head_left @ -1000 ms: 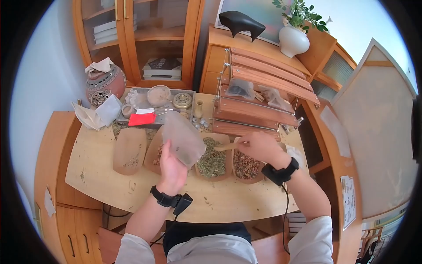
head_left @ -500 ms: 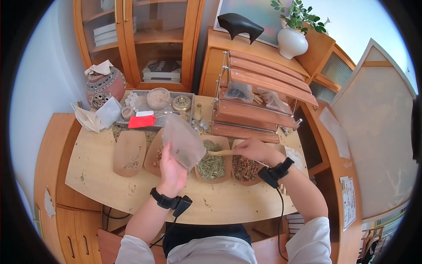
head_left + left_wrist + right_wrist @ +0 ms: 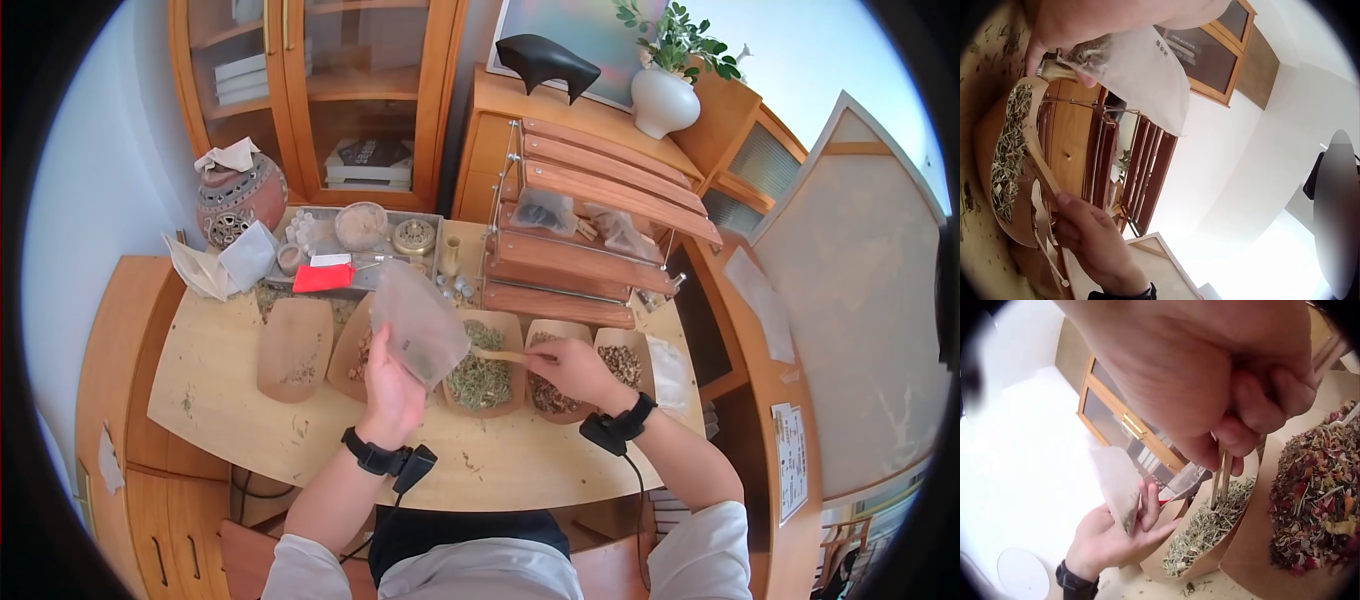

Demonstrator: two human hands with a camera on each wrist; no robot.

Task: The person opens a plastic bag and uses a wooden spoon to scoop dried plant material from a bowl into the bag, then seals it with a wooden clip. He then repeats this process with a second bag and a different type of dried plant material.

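Note:
My left hand (image 3: 393,388) holds a translucent white bag (image 3: 422,325) tilted over the left side of the herb tray. Some dried herb shows inside its lower end in the left wrist view. In my right hand (image 3: 577,372) I pinch a pair of wooden tongs (image 3: 503,356), two thin prongs seen in the right wrist view. Their tips are down at the cut green dried herb (image 3: 1207,531) in a brown paper tray (image 3: 988,144). Just below my right hand is a second tray of mixed reddish petals and herbs (image 3: 1316,500).
An almost bare paper tray (image 3: 290,345) stands at left; another with mixed pieces (image 3: 622,364) is at right. Behind are a grey tray (image 3: 375,285) of small jars, a red pouch (image 3: 323,277) and a slatted wooden rack (image 3: 570,258). Loose bits of herb dot the table.
My right hand has moved left and toward me with the tongs, uncovering the tray at far right. The left hand and bag stay nearly still.

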